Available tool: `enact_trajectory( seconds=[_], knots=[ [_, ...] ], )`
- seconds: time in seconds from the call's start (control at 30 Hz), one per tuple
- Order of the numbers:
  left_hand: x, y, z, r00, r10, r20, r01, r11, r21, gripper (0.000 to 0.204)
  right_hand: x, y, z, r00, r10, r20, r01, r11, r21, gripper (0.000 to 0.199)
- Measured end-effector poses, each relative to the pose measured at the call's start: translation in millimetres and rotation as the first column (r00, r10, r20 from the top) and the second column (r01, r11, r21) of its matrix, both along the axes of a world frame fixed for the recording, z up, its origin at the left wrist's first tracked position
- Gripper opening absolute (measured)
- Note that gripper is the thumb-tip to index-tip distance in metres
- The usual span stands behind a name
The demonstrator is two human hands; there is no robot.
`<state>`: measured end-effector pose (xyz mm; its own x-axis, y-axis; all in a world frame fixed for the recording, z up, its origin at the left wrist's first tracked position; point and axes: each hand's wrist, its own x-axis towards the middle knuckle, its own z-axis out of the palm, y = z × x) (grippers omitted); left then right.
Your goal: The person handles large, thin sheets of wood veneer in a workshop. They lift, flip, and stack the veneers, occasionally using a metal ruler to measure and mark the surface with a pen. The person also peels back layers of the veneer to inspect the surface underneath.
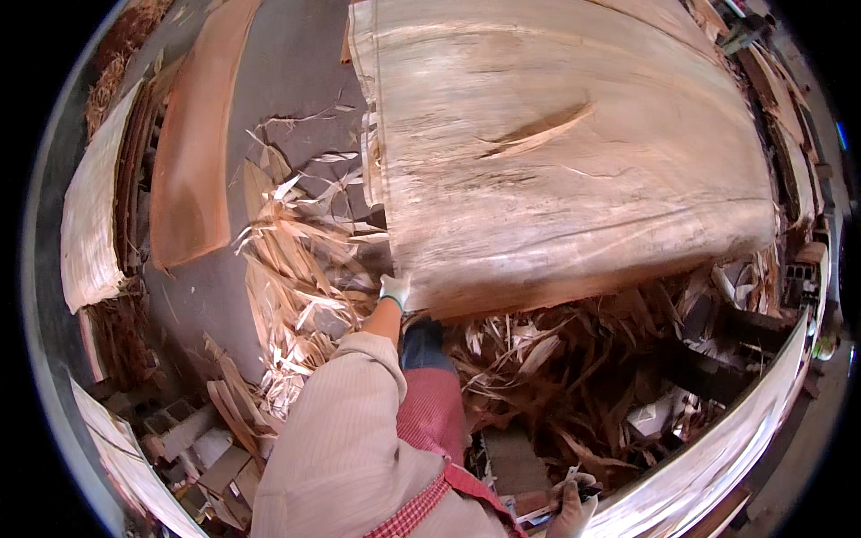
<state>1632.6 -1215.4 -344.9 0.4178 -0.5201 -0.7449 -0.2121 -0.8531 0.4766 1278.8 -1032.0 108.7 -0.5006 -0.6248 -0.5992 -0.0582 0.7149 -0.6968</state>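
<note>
A large pale wood veneer sheet (574, 170) lies over the stack, its near edge curving downward. My left hand (395, 289), in a light glove with a green cuff, is closed on the near left corner of this sheet. Low in the view, my right hand (572, 509) is gloved as well and closed round a small dark tool (588, 490); its exact kind is unclear. A torn sliver (543, 130) lifts from the sheet's surface. Several ragged layers show along the sheet's left edge.
Torn veneer strips (300, 287) heap on the grey floor (193, 305) left of the stack, and more scraps (583, 368) lie beneath its near edge. A reddish-brown veneer strip (199, 152) and a veneer stack (94, 206) are at left. Another pale stack (717, 457) curves along the lower right.
</note>
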Motion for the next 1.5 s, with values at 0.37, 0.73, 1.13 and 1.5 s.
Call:
enact_trajectory(
  seconds=[0.37,0.73,1.13,1.5],
  knots=[
    [-53.1,-80.6,179.9,0.991,-0.071,-0.114,0.023,0.925,-0.380,0.018,40.6,-122.0,23.8,0.992,0.095,0.087,-0.097,0.995,0.029,0.015],
    [-162.2,-216.7,321.3,0.961,-0.276,-0.028,0.156,0.622,-0.767,0.024,45.9,-154.5,78.1,0.981,0.193,-0.009,-0.192,0.965,-0.179,0.010],
    [-129.4,-285.2,478.8,0.933,-0.349,-0.086,0.067,0.403,-0.913,0.017,-1.9,-148.5,102.6,1.000,0.021,-0.020,-0.026,0.956,-0.294,0.009],
    [-149.3,-193.0,449.3,0.864,-0.498,0.077,0.435,0.659,-0.613,0.028,-193.9,-159.9,105.0,0.993,-0.112,0.036,0.115,0.869,-0.481,0.008]
  ],
)
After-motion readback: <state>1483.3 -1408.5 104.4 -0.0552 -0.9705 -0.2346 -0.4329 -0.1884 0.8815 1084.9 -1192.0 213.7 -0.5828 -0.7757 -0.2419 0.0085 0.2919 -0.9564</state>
